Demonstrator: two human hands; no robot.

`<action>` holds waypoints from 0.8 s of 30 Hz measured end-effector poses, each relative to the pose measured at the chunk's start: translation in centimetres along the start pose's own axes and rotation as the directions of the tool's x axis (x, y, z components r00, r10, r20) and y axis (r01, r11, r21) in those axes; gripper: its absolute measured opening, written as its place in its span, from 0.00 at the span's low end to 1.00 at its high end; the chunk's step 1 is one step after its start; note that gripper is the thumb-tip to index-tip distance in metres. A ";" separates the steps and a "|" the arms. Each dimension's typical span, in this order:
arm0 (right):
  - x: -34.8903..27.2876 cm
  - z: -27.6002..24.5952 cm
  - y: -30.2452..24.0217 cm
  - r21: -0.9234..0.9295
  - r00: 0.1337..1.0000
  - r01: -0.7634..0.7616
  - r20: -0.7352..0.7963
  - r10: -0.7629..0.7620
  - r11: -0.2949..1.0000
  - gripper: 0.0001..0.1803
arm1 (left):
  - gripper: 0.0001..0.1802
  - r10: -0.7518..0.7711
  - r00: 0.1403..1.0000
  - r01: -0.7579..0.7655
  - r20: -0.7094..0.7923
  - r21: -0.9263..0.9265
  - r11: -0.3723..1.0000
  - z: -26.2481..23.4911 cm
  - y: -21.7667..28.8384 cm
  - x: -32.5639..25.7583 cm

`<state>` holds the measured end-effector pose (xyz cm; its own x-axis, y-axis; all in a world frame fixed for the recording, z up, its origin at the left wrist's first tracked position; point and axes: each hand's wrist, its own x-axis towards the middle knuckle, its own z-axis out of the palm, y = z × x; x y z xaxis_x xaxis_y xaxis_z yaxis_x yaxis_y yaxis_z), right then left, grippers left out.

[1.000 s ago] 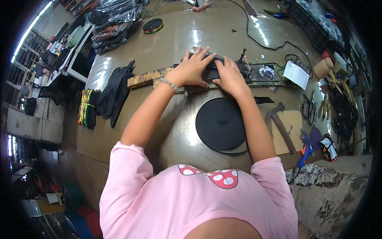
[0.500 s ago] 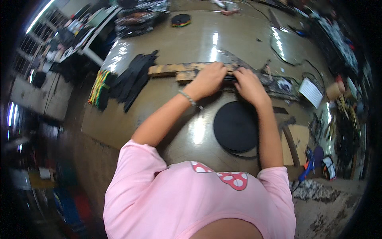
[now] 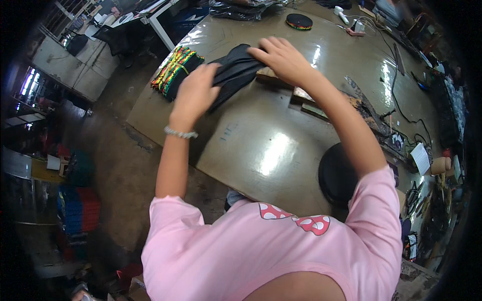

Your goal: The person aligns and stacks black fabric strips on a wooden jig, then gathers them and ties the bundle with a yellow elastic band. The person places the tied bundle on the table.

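A sheaf of long flat black strips [image 3: 235, 75] lies slantwise on the table between my two hands. My left hand [image 3: 197, 93], with a pale beaded bracelet at the wrist, is at the strips' left edge; it is open, thumb and fingers apart, somewhat blurred. Over the far right edge of the strips reaches my right hand [image 3: 285, 59], open with its fingers spread and the thumb at the strips. Whether either hand presses on them I cannot tell. Just left of the strips lies a tied bundle of bands [image 3: 176, 71] patterned in red, yellow and green, with black ones beside it.
A worn wooden bar [image 3: 271, 75] passes under my right forearm toward a tool-strewn area. A large black coil [image 3: 337, 175] sits by my right elbow. Farther back are a small black roll [image 3: 299, 21], plastic-wrapped goods [image 3: 246, 9] and a power cord [image 3: 394, 85]. The table's edge [image 3: 211, 175] runs close to my body.
Both hands have left the wooden bar and moved left to the black strips. The view has swung left, and the strips look more gathered than before.
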<state>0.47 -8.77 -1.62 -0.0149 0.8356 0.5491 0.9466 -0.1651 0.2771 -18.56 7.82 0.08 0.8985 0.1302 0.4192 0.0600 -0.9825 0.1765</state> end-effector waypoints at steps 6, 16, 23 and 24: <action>5.4 9.2 1.2 -0.092 0.973 0.205 0.130 -0.192 0.975 0.22 | 0.15 -0.508 0.857 0.513 0.091 -0.250 0.821 -2.1 -8.8 -12.3; 6.8 8.6 3.9 0.049 0.866 0.043 0.497 -0.062 0.998 0.39 | 0.18 -0.262 0.301 0.655 0.917 -0.398 -0.642 6.0 -10.8 -46.2; 7.2 6.5 1.5 0.335 0.930 -0.077 0.365 -0.054 0.939 0.37 | 0.43 -0.963 0.036 0.836 -0.265 0.536 -0.117 0.1 -11.1 -32.1; 6.7 6.3 1.0 0.374 0.944 -0.122 0.331 -0.010 0.919 0.36 | 0.51 -0.950 0.159 0.925 -0.268 0.378 0.048 -1.3 -11.0 -27.3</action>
<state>3.30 -0.02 -2.60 0.0833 0.9634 0.2547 0.9926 -0.0574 -0.1072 -44.29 15.24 -12.11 -0.0309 0.9901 0.1373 0.9979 0.0229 0.0598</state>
